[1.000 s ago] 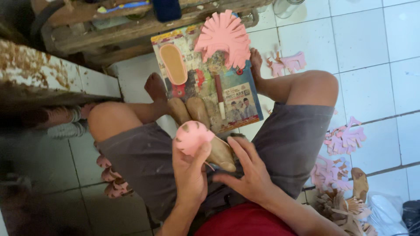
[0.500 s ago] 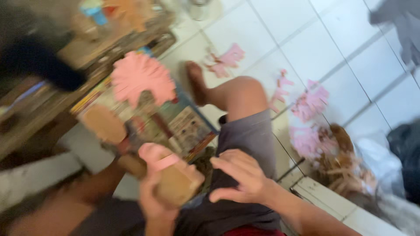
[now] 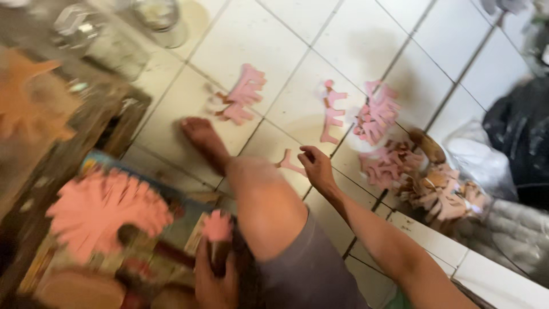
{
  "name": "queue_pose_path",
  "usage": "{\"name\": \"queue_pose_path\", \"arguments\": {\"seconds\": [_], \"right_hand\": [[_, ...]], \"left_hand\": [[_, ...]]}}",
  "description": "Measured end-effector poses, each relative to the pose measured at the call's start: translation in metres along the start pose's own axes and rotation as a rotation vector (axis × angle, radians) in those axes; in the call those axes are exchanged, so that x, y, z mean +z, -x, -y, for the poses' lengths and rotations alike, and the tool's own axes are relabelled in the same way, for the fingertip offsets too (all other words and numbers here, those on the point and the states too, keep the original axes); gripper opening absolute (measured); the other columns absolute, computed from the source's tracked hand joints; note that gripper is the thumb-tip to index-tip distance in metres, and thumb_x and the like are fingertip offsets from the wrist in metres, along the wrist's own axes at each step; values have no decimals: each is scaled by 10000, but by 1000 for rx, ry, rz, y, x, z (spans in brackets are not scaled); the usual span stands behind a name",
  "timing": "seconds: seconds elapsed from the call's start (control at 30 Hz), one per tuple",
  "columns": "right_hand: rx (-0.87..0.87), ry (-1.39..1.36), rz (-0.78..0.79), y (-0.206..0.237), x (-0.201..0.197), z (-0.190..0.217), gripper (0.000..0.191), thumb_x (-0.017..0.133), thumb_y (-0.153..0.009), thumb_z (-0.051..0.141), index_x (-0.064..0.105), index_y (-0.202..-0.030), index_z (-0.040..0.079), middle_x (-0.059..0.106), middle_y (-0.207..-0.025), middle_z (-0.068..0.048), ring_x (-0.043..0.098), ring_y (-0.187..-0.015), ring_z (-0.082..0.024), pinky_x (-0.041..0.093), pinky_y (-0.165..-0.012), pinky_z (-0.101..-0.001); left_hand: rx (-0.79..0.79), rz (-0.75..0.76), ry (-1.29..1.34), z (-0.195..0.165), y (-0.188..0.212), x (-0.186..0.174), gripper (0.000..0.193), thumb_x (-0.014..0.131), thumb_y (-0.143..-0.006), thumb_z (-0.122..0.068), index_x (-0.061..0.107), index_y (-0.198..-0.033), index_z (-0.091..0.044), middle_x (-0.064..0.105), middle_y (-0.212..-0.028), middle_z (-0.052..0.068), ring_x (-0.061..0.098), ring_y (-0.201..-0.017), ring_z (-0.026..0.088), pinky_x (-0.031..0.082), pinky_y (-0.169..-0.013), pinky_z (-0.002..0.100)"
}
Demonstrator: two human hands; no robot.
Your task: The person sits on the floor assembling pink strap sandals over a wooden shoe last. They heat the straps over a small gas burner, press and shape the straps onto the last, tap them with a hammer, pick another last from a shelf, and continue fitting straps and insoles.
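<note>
- Fingers (image 3: 309,155) of the right hand (image 3: 318,170) are bent down onto a pink cutout (image 3: 290,164) lying flat on the floor (image 3: 251,34) beside the raised knee (image 3: 260,194); they touch or pinch its end, but it is not lifted, and the blur hides whether they have closed on it.
- Left hand (image 3: 214,280) is wrapped shut around a dark stick (image 3: 218,254) topped with a small pink flower (image 3: 217,225), held upright low in the lap.
- Done, as far as it shows: one flower is made up on its stick, and a large pink fan-shaped bloom (image 3: 106,212) lies finished on a printed board (image 3: 143,240) to the left.
- Left, by my judgement: plenty. More cutouts (image 3: 245,94) lie loose on the tiles, a pile (image 3: 380,114) sits further right, and a bag (image 3: 446,191) near the wall holds more.
- That cutout under the right hand looks thin, flat and curved, probably foam or card, pale pink, with prongs like the larger pieces nearby.
</note>
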State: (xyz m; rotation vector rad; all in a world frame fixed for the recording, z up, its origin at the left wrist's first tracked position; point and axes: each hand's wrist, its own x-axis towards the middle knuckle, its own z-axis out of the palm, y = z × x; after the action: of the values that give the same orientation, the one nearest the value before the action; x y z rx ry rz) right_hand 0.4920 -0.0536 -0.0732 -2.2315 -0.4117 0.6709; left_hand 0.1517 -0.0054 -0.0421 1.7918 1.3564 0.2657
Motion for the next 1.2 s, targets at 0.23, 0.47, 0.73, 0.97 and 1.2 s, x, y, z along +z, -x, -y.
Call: {"name": "queue_pose_path", "arguments": {"seconds": [0.23, 0.47, 0.73, 0.97, 1.2], "right_hand": [[-315, 103, 47, -74, 43, -12, 340, 714, -926, 145, 658, -1232, 8, 680, -1130, -150, 698, -987, -272, 565, -824, -358], [-822, 487, 7, -170, 152, 32, 445, 728, -829, 121, 657, -1263, 52, 657, -1245, -129, 569, -1199, -341, 474, -973, -484], [-799, 820, 324, -225, 187, 41, 290, 672, -797, 61, 716, -1082, 80, 679, -1126, -119, 617, -1117, -325, 510, -916, -454], [-962, 198, -175, -196, 57, 94, 179, 626, -1007, -27, 672, -1179, -16, 684, -1179, -149, 658, -1068, -300, 548, -911, -423], [-249, -966, -51, 20, -73, 167, 141, 624, -1038, 108, 602, -1155, 33, 651, -1020, -45, 646, -890, -148, 523, -759, -300]], "left_hand": [[69, 22, -272, 62, 12, 28, 817, 792, -775, -325, 470, -1453, -2, 529, -1339, 363, 544, -1244, 518, 471, -1010, 592], [61, 16, -305, 63, 13, 40, 716, 767, -811, -308, 524, -1409, 0, 578, -1321, 316, 575, -1244, 463, 482, -1011, 555], [52, 36, -287, 59, 6, 43, 605, 739, -852, -290, 585, -1359, 2, 634, -1301, 264, 611, -1244, 399, 495, -1013, 512], [71, 59, -250, 41, -1, 32, 515, 715, -888, -274, 639, -1315, 4, 683, -1283, 218, 642, -1245, 343, 507, -1015, 475], [61, 196, 196, -70, 20, -34, 436, 691, -925, -258, 693, -1271, 6, 733, -1265, 172, 674, -1245, 288, 518, -1017, 437]]}}
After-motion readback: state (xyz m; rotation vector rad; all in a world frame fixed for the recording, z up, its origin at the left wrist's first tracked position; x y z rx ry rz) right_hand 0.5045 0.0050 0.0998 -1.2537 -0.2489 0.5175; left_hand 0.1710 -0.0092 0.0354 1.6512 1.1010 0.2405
